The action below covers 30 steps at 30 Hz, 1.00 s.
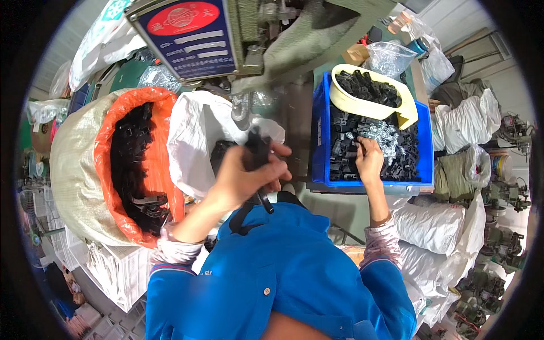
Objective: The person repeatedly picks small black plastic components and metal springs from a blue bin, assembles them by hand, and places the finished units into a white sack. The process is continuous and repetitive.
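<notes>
My left hand [241, 178] is closed around a black plastic part [258, 148], just below the rounded metal tip [241, 113] of a green machine [317, 39]. Motion smears that hand and part, so I cannot tell whether the part touches the tip. To the right, my right hand [370, 161] reaches into a blue bin [374, 182]. Its thumb and fingertips are pinched together beside a heap of small shiny metal pieces [381, 135]; what they hold, if anything, is too small to name. Black plastic parts [343, 150] lie around the heap.
A pale yellow scoop-shaped tray [408, 102] of black parts rests across the bin's far side. Left stands a woven sack [79, 164] with an orange liner [164, 105], full of black parts. A white sack [190, 130] opens beneath the machine. More white sacks [436, 224] line the right.
</notes>
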Each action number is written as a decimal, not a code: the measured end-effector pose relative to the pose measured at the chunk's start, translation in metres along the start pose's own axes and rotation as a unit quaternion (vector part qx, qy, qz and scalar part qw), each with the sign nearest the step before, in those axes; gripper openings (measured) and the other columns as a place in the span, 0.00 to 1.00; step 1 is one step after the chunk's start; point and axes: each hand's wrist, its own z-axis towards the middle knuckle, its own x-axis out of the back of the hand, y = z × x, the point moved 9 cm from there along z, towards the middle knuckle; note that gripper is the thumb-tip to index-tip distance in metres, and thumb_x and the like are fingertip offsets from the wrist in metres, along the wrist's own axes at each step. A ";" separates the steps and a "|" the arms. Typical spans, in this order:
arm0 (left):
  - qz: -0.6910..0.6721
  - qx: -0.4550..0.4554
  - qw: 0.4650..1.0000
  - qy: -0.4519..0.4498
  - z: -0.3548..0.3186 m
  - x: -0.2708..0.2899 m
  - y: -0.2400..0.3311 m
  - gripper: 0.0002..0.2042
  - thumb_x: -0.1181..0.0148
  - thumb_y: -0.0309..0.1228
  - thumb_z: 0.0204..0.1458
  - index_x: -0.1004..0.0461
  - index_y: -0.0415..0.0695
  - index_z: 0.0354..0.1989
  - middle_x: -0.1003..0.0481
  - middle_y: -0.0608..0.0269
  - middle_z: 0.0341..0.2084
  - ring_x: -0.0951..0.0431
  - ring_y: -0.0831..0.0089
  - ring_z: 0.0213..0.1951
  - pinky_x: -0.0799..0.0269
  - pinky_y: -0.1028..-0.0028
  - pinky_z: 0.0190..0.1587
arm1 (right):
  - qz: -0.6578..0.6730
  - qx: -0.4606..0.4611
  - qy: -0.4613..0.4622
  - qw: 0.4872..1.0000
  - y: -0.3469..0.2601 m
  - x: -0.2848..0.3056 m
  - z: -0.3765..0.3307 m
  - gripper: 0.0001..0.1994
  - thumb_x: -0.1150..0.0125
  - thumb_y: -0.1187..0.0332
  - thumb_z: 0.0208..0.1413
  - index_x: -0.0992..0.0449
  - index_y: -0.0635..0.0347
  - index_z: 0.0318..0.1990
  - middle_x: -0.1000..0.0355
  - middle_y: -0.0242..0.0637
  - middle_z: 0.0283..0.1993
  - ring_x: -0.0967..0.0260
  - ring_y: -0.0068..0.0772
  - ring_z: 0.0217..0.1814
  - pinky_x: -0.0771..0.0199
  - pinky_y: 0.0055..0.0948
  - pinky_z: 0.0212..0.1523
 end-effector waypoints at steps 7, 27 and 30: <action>-0.003 0.056 0.998 -0.006 0.048 -0.019 -0.103 0.12 0.38 0.28 0.55 0.27 0.36 0.45 0.22 0.58 0.29 0.23 0.77 0.27 0.25 0.77 0.32 | -0.080 0.044 -0.118 0.989 -0.009 -0.035 0.019 0.16 0.40 0.78 0.43 0.23 0.57 0.44 0.31 0.40 0.38 0.29 0.45 0.41 0.26 0.40 0.35; 0.001 0.057 0.994 -0.096 0.141 -0.117 -0.131 0.16 0.33 0.28 0.50 0.24 0.35 0.45 0.22 0.59 0.34 0.21 0.73 0.34 0.23 0.74 0.35 | 0.591 -0.278 -0.110 0.750 0.005 -0.011 -0.059 0.13 0.41 0.77 0.58 0.25 0.67 0.51 0.23 0.35 0.39 0.27 0.21 0.36 0.23 0.23 0.34; 0.044 0.044 0.993 -0.105 0.139 -0.114 -0.144 0.14 0.32 0.28 0.50 0.23 0.36 0.44 0.21 0.60 0.32 0.22 0.75 0.32 0.23 0.75 0.35 | 0.574 -0.296 -0.100 0.757 0.005 -0.007 -0.064 0.10 0.40 0.79 0.57 0.25 0.68 0.47 0.24 0.34 0.36 0.27 0.22 0.34 0.22 0.23 0.34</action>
